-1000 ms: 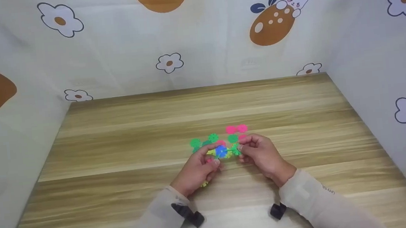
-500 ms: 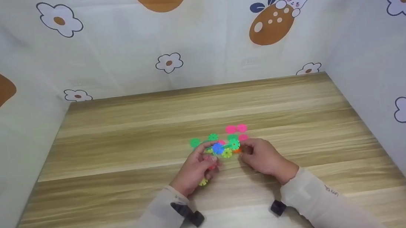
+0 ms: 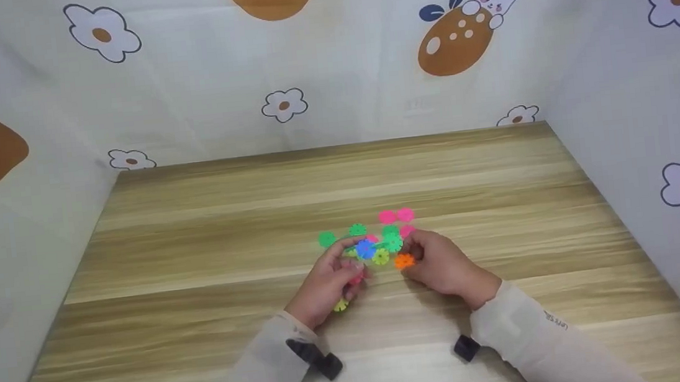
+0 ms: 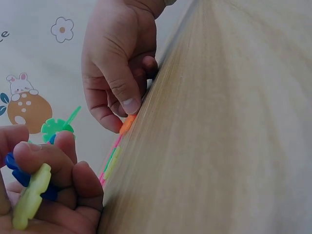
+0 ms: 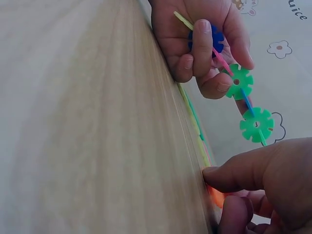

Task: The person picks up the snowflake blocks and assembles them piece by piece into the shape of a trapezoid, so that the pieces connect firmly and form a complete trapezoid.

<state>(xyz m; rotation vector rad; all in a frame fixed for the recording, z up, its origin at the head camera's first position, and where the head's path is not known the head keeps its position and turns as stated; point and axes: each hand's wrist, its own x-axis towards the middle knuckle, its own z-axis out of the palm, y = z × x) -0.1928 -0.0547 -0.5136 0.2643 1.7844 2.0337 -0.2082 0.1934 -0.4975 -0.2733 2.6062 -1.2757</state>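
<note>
My left hand (image 3: 327, 283) holds a chain of slotted snowflake discs above the table. A yellow disc (image 4: 31, 197) sticks out past its fingers, and a dark blue disc (image 5: 215, 40) and a pink disc (image 5: 223, 61) are partly hidden by them. Two green discs (image 5: 256, 125), joined by a blue disc (image 5: 247, 101), extend from the chain towards my right hand, with another green piece (image 5: 263, 137) slotted on at the end. Down at the tabletop, my right hand (image 3: 447, 265) pinches an orange snowflake disc (image 3: 405, 261) between thumb and fingers.
Loose discs lie flat around the hands: a yellow one (image 3: 380, 256) between them, pink ones (image 3: 387, 217) behind, green ones (image 3: 326, 239) at back left. The wooden table (image 3: 195, 242) is bordered by patterned cloth walls (image 3: 191, 74).
My right hand has let go of the chain's green end, dropped slightly to the table and taken the orange disc, drawing it nearer. The left hand still holds the chain, nearly unmoved.
</note>
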